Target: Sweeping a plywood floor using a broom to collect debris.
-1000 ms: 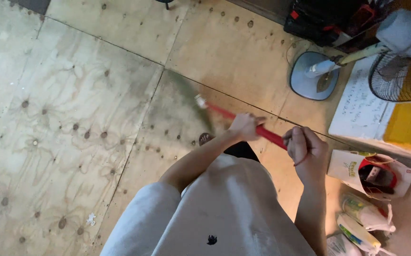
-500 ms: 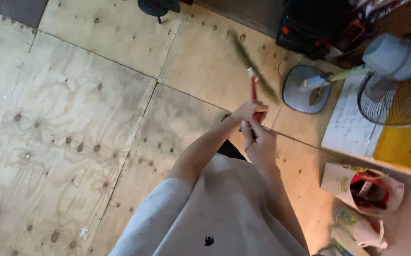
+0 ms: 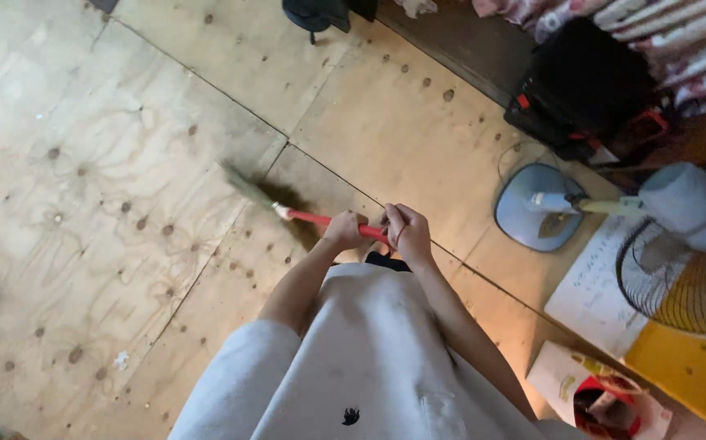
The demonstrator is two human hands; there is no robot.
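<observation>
Both of my hands grip the red handle of a broom (image 3: 312,218) that points left across the plywood floor (image 3: 125,204). My left hand (image 3: 345,230) holds the handle nearer the head. My right hand (image 3: 408,234) is clasped on it just behind. The broom's greenish bristles (image 3: 249,186) are blurred and sit low over a floor seam. My grey shirt fills the lower middle of the view.
A standing fan (image 3: 679,269) with a round grey base (image 3: 532,208) is at the right. A black bag (image 3: 585,94) lies behind it by striped cloth. Paper sheets (image 3: 593,297), a yellow board (image 3: 687,367) and an open box (image 3: 602,391) lie at lower right. A dark object (image 3: 316,15) rests at the top.
The broom has swung from pointing up toward the fan base to pointing left across the floor. Both hands stayed on the handle.
</observation>
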